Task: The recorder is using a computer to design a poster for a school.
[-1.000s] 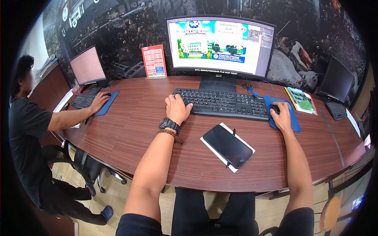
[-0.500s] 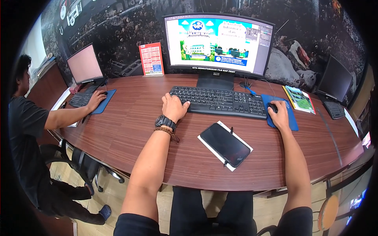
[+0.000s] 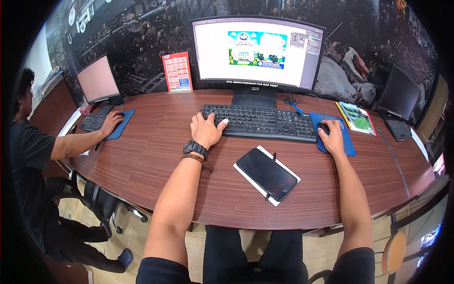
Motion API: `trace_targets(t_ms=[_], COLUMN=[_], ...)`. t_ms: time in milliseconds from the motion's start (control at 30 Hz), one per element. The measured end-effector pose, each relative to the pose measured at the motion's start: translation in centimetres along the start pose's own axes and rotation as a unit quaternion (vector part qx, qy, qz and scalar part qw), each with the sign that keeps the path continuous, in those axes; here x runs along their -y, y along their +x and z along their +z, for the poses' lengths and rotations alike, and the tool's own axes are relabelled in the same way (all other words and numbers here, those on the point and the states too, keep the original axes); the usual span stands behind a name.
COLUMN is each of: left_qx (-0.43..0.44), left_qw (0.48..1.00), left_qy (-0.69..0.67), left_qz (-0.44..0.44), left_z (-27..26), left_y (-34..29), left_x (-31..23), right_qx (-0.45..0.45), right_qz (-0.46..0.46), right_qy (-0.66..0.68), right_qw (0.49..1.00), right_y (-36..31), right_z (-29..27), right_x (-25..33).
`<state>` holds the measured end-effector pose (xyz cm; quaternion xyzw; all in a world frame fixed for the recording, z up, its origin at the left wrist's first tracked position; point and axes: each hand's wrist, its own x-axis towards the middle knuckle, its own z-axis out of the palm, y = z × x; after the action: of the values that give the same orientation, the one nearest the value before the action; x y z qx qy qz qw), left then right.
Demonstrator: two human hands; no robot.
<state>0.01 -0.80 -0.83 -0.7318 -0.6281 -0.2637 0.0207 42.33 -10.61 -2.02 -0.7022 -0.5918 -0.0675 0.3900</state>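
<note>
My left hand [image 3: 206, 130] rests on the left end of a black keyboard [image 3: 265, 120], its fingers spread over the keys and the thumb stretched out to the right. To the right, my right hand [image 3: 332, 137] is wrapped over a dark computer mouse [image 3: 324, 128] on a blue mouse pad [image 3: 347, 143]. Behind the keyboard stands a curved monitor [image 3: 213, 61], showing a small green and blue two-panel design on a white page. Between my forearms a black phone [image 3: 267, 173] lies on a white pad [image 3: 296, 179], with a pen [image 3: 274, 156] partly under the phone.
At the left a person [image 3: 35, 156] works a mouse beside another monitor [image 3: 97, 78]. A red and white desk calendar [image 3: 178, 72] stands left of my monitor. Right of the mouse pad lie colourful booklets [image 3: 358, 118], then a dark monitor [image 3: 399, 92] with its own keyboard [image 3: 398, 130].
The design on the screen has become much smaller, with more white around it. The whole view has shifted slightly. My hands stay on the keyboard and mouse.
</note>
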Motion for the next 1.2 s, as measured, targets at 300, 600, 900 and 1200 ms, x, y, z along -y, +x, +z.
trace_targets(t_ms=[300, 600, 900, 1200], left_qx=[0.005, 0.002, 0.008, 0.007], left_qw=[1.0, 0.999, 0.999, 0.999], left_qy=[0.013, 0.032, 0.031, 0.033], left_qz=[-0.014, -0.015, -0.015, -0.014], left_z=[0.08, 0.27, 0.13, 0.19], left_y=[0.34, 0.43, 0.44, 0.55], left_x=[-0.31, -0.39, -0.42, -0.45], right_qx=[-0.002, -0.004, -0.003, -0.005], right_qz=[-0.006, -0.009, -0.01, -0.02], right_qy=[0.003, 0.004, 0.003, 0.002], right_qw=[1.0, 1.0, 1.0, 1.0], right_y=[0.1, 0.17, 0.13, 0.2], right_z=[0.23, 0.33, 0.32, 0.34], right_x=[-0.31, -0.45, -0.28, -0.49])
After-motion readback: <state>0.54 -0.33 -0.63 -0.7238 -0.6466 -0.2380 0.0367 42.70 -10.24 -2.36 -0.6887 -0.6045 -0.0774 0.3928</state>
